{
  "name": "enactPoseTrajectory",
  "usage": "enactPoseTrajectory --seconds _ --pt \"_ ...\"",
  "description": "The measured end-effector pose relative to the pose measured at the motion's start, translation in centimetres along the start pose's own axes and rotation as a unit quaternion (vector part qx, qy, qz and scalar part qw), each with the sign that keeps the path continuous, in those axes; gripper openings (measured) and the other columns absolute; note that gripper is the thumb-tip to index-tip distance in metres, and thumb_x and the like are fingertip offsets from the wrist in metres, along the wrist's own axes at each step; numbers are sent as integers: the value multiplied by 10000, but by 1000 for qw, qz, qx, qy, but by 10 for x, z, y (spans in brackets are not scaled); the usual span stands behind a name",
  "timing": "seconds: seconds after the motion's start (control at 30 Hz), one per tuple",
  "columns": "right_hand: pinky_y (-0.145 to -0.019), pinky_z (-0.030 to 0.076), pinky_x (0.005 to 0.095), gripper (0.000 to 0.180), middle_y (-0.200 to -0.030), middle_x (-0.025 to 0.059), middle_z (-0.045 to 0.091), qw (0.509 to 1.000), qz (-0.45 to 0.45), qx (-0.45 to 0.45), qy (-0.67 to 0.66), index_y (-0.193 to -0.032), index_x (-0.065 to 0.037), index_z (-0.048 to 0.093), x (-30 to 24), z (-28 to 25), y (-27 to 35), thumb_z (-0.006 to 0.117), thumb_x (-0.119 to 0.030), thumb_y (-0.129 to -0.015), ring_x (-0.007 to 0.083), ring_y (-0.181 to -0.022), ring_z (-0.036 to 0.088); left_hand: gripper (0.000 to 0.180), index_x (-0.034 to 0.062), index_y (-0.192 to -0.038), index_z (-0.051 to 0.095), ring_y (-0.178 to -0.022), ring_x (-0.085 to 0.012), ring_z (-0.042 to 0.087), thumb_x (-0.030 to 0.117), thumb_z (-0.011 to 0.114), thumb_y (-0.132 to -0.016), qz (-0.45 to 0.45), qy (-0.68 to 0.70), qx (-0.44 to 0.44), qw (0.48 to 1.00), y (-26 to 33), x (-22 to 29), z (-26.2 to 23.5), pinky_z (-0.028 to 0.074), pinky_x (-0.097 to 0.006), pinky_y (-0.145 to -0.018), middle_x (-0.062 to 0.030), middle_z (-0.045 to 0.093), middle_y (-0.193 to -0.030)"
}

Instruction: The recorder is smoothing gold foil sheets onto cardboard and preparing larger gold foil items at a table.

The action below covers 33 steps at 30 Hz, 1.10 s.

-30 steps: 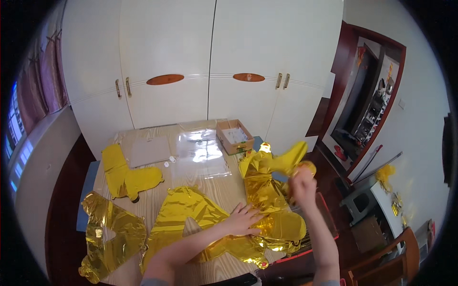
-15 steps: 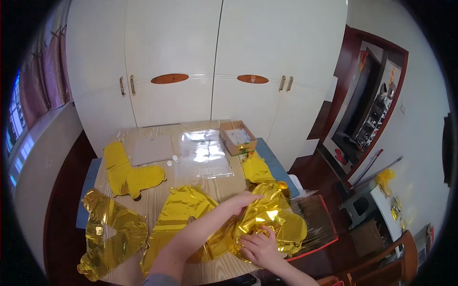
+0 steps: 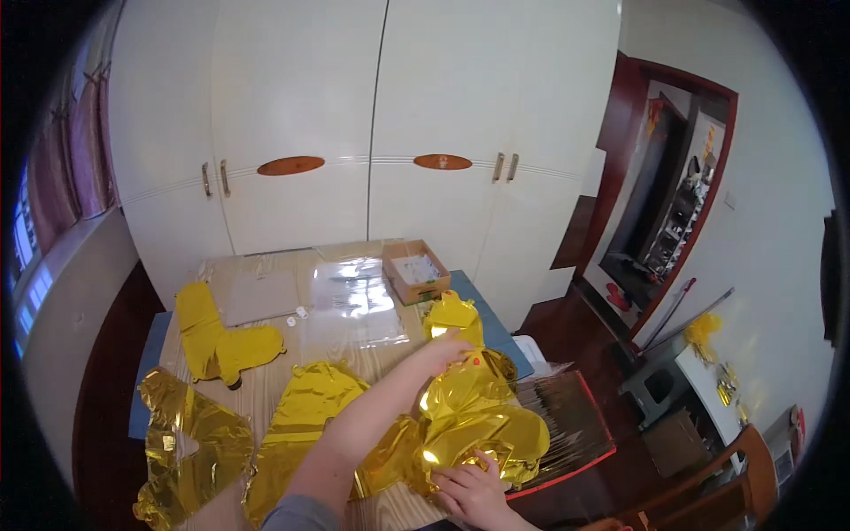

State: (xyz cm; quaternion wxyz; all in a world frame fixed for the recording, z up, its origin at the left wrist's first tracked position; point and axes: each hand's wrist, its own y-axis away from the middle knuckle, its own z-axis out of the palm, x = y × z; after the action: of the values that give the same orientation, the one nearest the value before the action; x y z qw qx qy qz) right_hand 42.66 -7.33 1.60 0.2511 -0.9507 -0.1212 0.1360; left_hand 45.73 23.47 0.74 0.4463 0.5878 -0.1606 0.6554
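Item: crumpled gold foil balloon (image 3: 474,416), deflated, lying at the right edge of the wooden table (image 3: 266,389), partly over a red-rimmed tray (image 3: 567,425).

Left hand (image 3: 447,347): reaches across, fingers curled onto the balloon's upper lobe, pinning it; how tightly it is closed cannot be told.

Right hand (image 3: 474,487): closed on the lower edge of the foil, fingers pinching it.

Handling note: foil creases and tears readily; best kept flat, smoothed outward with spread fingers, pulled evenly from both ends.

Nearby: flat gold balloons (image 3: 305,416), yellow balloon (image 3: 221,341), clear plastic sleeves (image 3: 354,301), small cardboard box (image 3: 416,270).
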Motion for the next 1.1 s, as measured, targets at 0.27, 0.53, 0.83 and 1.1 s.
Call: enactPoseTrajectory --seconds 0.27,0.53,0.83,1.1 --pt "-1041 323 482 340 -1134 -70 641 998 -52 -6 -27 -1096 -209 689 -24 13 -14 742 -266 -765 110 -965 574 322 5 -1019 678 -736 -189 619 244 746 -813 98 -413 1 905 84 -4 -57 512 -336 -644 -96 648 -792" --pt "-963 385 386 370 -1147 -31 624 981 -184 -26 -54 -1126 -183 676 -76 37 -36 689 -301 -776 109 -904 564 381 20 -1153 659 -722 -152 619 217 700 -829 117 -296 194 928 173 -6 -215 501 -301 -666 -92 674 -828" --pt "-984 355 403 451 -1139 127 569 882 -80 -446 -129 -1192 -108 633 -99 -10 -83 666 -385 -838 240 -1138 518 292 47 -1038 694 -679 -185 613 195 708 -787 104 -413 294 856 191 -58 -280 479 -330 -637 -107 643 -735" --pt "-933 431 448 615 -1284 143 541 959 -106 -212 -154 -1369 -125 479 -20 58 -81 654 -437 -869 325 -1159 539 498 90 -1246 596 -1133 -364 558 262 699 -790 164 -606 412 660 212 -50 -231 463 -440 -934 -193 591 -1245"
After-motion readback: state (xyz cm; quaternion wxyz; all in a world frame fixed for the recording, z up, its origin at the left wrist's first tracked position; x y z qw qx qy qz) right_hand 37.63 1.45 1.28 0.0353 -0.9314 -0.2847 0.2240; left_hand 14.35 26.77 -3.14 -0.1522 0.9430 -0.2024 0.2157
